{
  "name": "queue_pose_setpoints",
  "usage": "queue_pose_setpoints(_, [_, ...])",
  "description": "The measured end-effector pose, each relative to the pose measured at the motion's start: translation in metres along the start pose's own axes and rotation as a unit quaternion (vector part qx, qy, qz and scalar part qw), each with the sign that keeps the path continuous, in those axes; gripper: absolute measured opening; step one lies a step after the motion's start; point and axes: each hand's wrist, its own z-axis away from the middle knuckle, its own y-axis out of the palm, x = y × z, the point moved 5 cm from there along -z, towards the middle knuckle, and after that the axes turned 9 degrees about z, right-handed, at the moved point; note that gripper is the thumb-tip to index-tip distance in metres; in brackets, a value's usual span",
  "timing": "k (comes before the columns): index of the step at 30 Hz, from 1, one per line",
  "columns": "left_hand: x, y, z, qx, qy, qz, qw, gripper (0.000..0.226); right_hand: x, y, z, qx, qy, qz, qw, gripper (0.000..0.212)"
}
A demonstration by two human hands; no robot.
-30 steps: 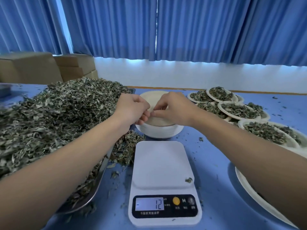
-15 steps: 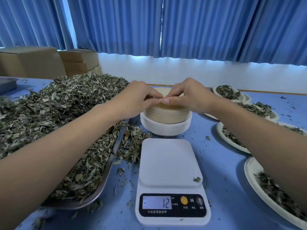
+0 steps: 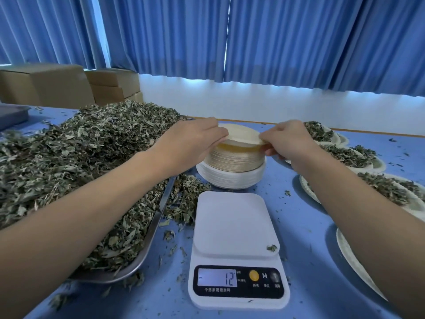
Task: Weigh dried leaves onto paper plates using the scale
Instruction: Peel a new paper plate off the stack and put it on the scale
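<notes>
A white digital scale (image 3: 234,229) sits on the blue table in front of me, its platform bare except for one leaf scrap, its display reading -12. Behind it stands a stack of paper plates (image 3: 232,166). The top plate (image 3: 243,135) is lifted slightly off the stack. My left hand (image 3: 193,140) pinches its left edge and my right hand (image 3: 287,140) pinches its right edge. A big heap of dried leaves (image 3: 80,157) fills a metal tray (image 3: 147,245) on the left.
Several paper plates filled with leaves (image 3: 345,155) lie along the right side, one (image 3: 358,265) partly under my right forearm. Cardboard boxes (image 3: 46,86) stand at the back left. Loose leaf scraps (image 3: 184,199) lie between tray and scale. A grey tray (image 3: 11,113) sits far left.
My hands have spread apart from the middle of the stack to the plate's two edges, and the top plate has come up off the stack. The scale reading is unchanged.
</notes>
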Motion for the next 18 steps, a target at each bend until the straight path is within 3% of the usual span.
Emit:
queue_pose_setpoints(3, [-0.004, 0.001, 0.009, -0.03, 0.045, -0.007, 0.999, 0.027, -0.009, 0.003, 0.007, 0.024, 0.04, -0.143, 0.989, 0.008])
queue_pose_setpoints(5, [-0.005, -0.001, 0.012, -0.057, 0.035, 0.047, 0.997, 0.027, -0.018, 0.003, 0.012, 0.033, 0.066, -0.22, 0.973, 0.007])
queue_pose_setpoints(8, [0.007, -0.01, 0.016, -0.146, -0.055, 0.159, 0.975, 0.032, -0.029, 0.002, 0.026, 0.049, 0.071, -0.289, 0.953, 0.014])
queue_pose_setpoints(11, [0.029, -0.016, 0.023, -0.205, -0.163, 0.256, 0.93, 0.045, -0.041, 0.003, 0.047, 0.072, 0.06, -0.331, 0.939, 0.013])
queue_pose_setpoints(15, [0.057, -0.016, 0.032, -0.217, -0.274, 0.294, 0.889, 0.052, -0.059, 0.0, 0.08, 0.128, 0.027, -0.314, 0.94, 0.015])
queue_pose_setpoints(18, [0.08, -0.009, 0.043, -0.18, -0.355, 0.278, 0.874, 0.041, -0.073, -0.002, 0.1, 0.149, 0.01, -0.259, 0.954, 0.02])
